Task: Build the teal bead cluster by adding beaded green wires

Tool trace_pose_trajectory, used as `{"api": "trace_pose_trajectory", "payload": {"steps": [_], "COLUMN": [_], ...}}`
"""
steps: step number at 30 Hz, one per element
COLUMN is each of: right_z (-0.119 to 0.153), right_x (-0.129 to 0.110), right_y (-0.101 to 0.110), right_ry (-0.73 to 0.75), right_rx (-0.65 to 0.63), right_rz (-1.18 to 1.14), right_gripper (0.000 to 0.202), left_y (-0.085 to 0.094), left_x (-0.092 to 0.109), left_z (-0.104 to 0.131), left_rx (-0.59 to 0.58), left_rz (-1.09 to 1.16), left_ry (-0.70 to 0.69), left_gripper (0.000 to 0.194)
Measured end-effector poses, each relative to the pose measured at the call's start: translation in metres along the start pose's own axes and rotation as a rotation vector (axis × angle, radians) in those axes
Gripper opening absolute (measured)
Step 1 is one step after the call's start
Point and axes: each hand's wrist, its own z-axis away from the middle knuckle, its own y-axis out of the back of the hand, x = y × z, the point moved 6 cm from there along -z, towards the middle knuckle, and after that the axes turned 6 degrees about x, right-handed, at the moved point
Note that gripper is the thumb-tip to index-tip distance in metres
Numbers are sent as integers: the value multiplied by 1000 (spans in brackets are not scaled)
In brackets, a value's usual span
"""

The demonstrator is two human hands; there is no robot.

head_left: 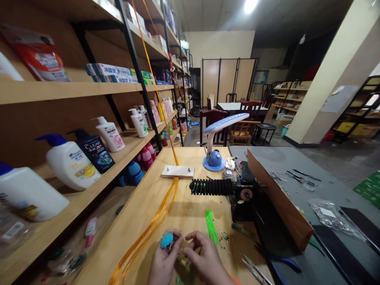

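Note:
Near the front of the wooden table, my left hand (166, 255) is closed round a small bright-blue, flower-like ornament (167, 240). Just to its right, my right hand (202, 253) has its thumb and fingers drawn together in a pinch. Whatever lies between those fingertips is too small to make out. A few small green bits show beneath the hands, partly hidden. Beyond my right hand lies a bundle of bright-green strands (210, 226), with small coloured beads or pins (223, 236) beside it.
Orange threads (162, 215) run from a white clamp board (177, 171) along the left. A black ribbed roller (211, 187) on a stand, a blue lamp (214, 158) and a cardboard divider (276, 198) stand beyond. Scissors (253, 270) and blue-handled pliers (285, 263) lie right.

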Motion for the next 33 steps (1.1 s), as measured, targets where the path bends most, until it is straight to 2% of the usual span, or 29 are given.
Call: {"api": "trace_pose_trajectory", "payload": {"steps": [1,3,5,9,11,14,17,20,23,26,31,33], "right_z": [0,-1,-2,-3,-3,-3,-5,-6,-6,-7,-9,-9], "right_x": [2,4,4,2,4,7,2,-6,-12,-14,-18,-18], "right_y": [0,0,-1,-1,0,0,-1,2,6,8,6,6], "right_ry": [-4,-22,-37,-16,-5,-11,-12,23,57,59,92,105], "right_rx": [-2,6,13,16,21,22,29,40,61,77,67,51], "right_rz": [14,41,42,23,31,42,48,94,209,291,297,295], "right_gripper": [15,4,10,5,13,3,12,6,15,10,12,20], "left_y": [1,1,1,0,1,2,1,0,1,1,-3,-3], "left_x": [0,0,1,0,-1,0,1,-1,0,3,7,8], "left_z": [-1,-2,-1,0,0,-2,-2,-3,-5,-7,-7,-8], "left_rx": [-4,-7,-7,-2,18,41,39,30,36,35,18,16], "left_rz": [-14,-38,-43,-20,-26,-43,-31,-18,-33,-55,-25,-20], "left_ry": [-15,-48,-60,-3,30,45,46,55,31,9,11,-4], "left_gripper": [35,32,32,37,39,40,41,42,41,39,38,37]}}
